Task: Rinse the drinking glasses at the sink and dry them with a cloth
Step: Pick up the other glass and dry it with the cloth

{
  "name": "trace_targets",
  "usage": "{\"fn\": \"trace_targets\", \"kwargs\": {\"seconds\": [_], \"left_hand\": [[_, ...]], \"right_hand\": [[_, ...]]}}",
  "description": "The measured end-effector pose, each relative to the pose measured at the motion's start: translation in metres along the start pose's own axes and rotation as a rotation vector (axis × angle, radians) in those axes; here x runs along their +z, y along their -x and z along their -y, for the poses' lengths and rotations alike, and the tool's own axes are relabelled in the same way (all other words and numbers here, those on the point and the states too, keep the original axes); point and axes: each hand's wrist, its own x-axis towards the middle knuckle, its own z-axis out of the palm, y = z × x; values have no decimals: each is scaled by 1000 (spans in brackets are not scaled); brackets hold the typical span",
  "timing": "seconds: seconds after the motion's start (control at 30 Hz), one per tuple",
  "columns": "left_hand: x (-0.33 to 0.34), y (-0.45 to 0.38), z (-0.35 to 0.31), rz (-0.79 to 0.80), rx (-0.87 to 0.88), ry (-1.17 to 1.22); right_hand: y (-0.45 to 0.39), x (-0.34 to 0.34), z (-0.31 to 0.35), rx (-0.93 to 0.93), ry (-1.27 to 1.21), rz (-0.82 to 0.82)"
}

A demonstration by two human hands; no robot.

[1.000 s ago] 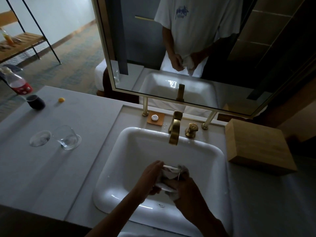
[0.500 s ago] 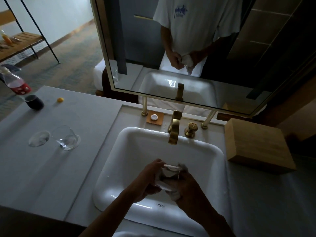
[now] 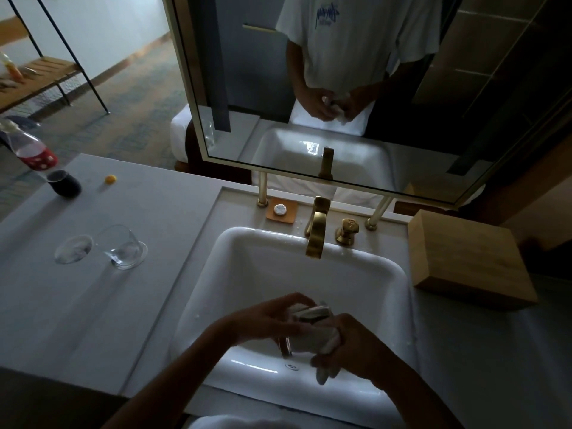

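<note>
Presently the glass being dried [image 3: 286,346] hangs over the near half of the sink [image 3: 309,252], well above the drain, lying almost on its side: its long axis runs roughly left to right, the thick base showing toward the person's left and the mouth end buried in the cloth [image 3: 312,331] toward the right. The right hand [image 3: 356,348] has its fingers curled round the cloth-wrapped body, with a tail of cloth dangling below the knuckles. The left hand [image 3: 269,317] sits just beside it on the base side, its fingers arched over the top of the bundle and touching the cloth; whether they actually pinch it is hard to tell in this dim light. The left hand is therefore the nearer one to the exposed base, and any turn of the glass inside the cloth would probably pivot about that left-right axis. Compared with a second ago, the left fingers have lifted from clasping the side to arching over the top, more of the bare glass base shows beneath them, and the bundle sits much where it did over the basin. On the counter's left part, a second glass [image 3: 123,249] stands near a round clear piece [image 3: 73,249], well apart from the hands.
</note>
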Motion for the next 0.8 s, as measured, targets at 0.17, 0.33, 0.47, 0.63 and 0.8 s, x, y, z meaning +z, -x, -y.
{"fn": "trace_targets", "kwargs": {"seconds": [0.17,0.33,0.47,0.63,0.8], "left_hand": [[-7,-18,-11,247,-126,29],[-1,-21,-20,226,-89,-129],[2,-18,-22,125,-8,-166],[6,-8,-8,-140,78,130],[25,-15,3,-403,188,569]], "right_hand": [[-8,-16,9,26,116,160],[-18,-30,-4,16,-112,209],[-14,-33,-20,67,-376,-1],[-2,-39,-31,35,-966,-316],[5,-16,-8,48,-553,-572]]}}
